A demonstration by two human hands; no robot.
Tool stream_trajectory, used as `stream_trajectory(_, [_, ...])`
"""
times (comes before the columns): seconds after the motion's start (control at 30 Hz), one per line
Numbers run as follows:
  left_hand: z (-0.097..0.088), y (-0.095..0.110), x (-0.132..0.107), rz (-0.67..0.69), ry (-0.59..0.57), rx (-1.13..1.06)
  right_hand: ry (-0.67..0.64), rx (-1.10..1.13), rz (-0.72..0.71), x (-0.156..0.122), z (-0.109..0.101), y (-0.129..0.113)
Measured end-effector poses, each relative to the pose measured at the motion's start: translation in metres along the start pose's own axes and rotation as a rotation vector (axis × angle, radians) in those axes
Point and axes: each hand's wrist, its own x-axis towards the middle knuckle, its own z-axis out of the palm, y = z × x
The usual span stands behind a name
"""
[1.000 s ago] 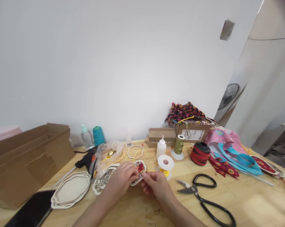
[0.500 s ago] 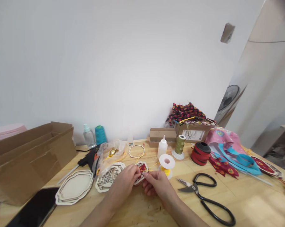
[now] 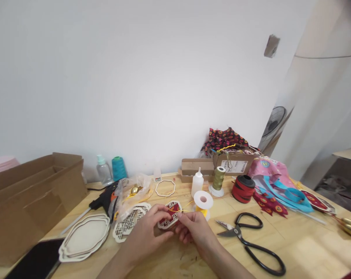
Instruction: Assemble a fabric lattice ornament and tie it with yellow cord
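Observation:
My left hand point(image 3: 147, 232) and my right hand point(image 3: 192, 228) meet over the wooden table point(image 3: 303, 248), both pinched on a small red and cream lattice ornament point(image 3: 170, 215). A thin yellow cord point(image 3: 187, 206) runs from the ornament toward a white spool with yellow thread point(image 3: 203, 202) just beyond my right hand. A pile of cream lattice cutouts point(image 3: 128, 221) lies beside my left hand.
Black scissors point(image 3: 248, 240) lie right of my hands. Behind stand a glue bottle point(image 3: 197, 182), olive thread spool point(image 3: 218, 178), red ribbon roll point(image 3: 243, 188) and a hot glue gun point(image 3: 105, 197). An open cardboard box point(image 3: 30, 197), oval frames point(image 3: 83, 238) and a dark phone point(image 3: 32, 263) sit left.
My hands stay together on the ornament, turning it slightly; the left thumb now lies over its left edge. The camera has shifted a little.

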Motion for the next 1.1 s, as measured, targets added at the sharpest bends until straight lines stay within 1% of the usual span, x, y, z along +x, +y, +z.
stream_trajectory(0.07, [0.001, -0.001, 0.001, -0.003, 0.011, -0.009, -0.013, -0.064, 0.0, -0.002, -0.002, 0.0])
stream_trajectory(0.13, [0.001, -0.004, 0.001, -0.01, 0.026, -0.003, -0.003, -0.144, -0.015, -0.006, -0.009, -0.002])
stream_trajectory(0.17, [0.0, -0.005, 0.001, -0.009, 0.036, 0.001, 0.022, -0.174, -0.029, -0.01, -0.013, -0.003])
stream_trajectory(0.2, [-0.001, -0.006, 0.001, -0.006, 0.048, 0.007, 0.066, -0.226, -0.075, -0.014, -0.018, -0.004])
stream_trajectory(0.23, [-0.002, -0.007, 0.001, 0.001, 0.063, 0.012, 0.123, -0.294, -0.153, -0.018, -0.023, -0.006])
stream_trajectory(0.27, [-0.002, -0.008, 0.002, 0.011, 0.075, 0.017, 0.182, -0.407, -0.282, -0.021, -0.027, -0.008])
stream_trajectory(0.33, [-0.004, -0.009, 0.002, 0.032, 0.087, 0.027, 0.26, -0.751, -0.607, -0.026, -0.031, -0.012])
stream_trajectory(0.37, [-0.004, -0.009, 0.002, 0.041, 0.083, 0.035, 0.28, -0.938, -0.747, -0.026, -0.031, -0.015])
stream_trajectory(0.4, [-0.004, -0.008, 0.002, 0.049, 0.078, 0.043, 0.292, -1.107, -0.848, -0.024, -0.03, -0.016])
stream_trajectory(0.43, [-0.004, -0.008, 0.002, 0.056, 0.07, 0.054, 0.302, -1.237, -0.903, -0.022, -0.028, -0.018])
stream_trajectory(0.5, [-0.003, -0.007, 0.002, 0.072, 0.066, 0.084, 0.324, -1.435, -0.961, -0.016, -0.023, -0.02])
stream_trajectory(0.6, [-0.002, -0.007, 0.002, 0.089, 0.078, 0.145, 0.292, -1.609, -0.996, -0.011, -0.021, -0.021])
stream_trajectory(0.67, [-0.001, -0.007, 0.001, 0.08, 0.091, 0.187, 0.265, -1.641, -0.98, -0.013, -0.021, -0.021])
stream_trajectory(0.73, [-0.001, -0.008, 0.001, 0.064, 0.096, 0.212, 0.251, -1.563, -0.935, -0.018, -0.021, -0.02])
stream_trajectory(0.87, [-0.001, -0.009, 0.001, 0.05, 0.072, 0.217, 0.171, -1.239, -0.807, -0.03, -0.015, -0.014])
stream_trajectory(0.93, [-0.001, -0.01, 0.001, 0.052, 0.067, 0.211, 0.143, -1.142, -0.745, -0.033, -0.011, -0.01])
stream_trajectory(1.03, [0.0, -0.012, 0.001, 0.066, 0.074, 0.2, 0.131, -1.107, -0.674, -0.036, -0.007, -0.005])
stream_trajectory(1.1, [0.0, -0.013, 0.001, 0.078, 0.074, 0.194, 0.117, -1.143, -0.689, -0.038, -0.005, -0.002])
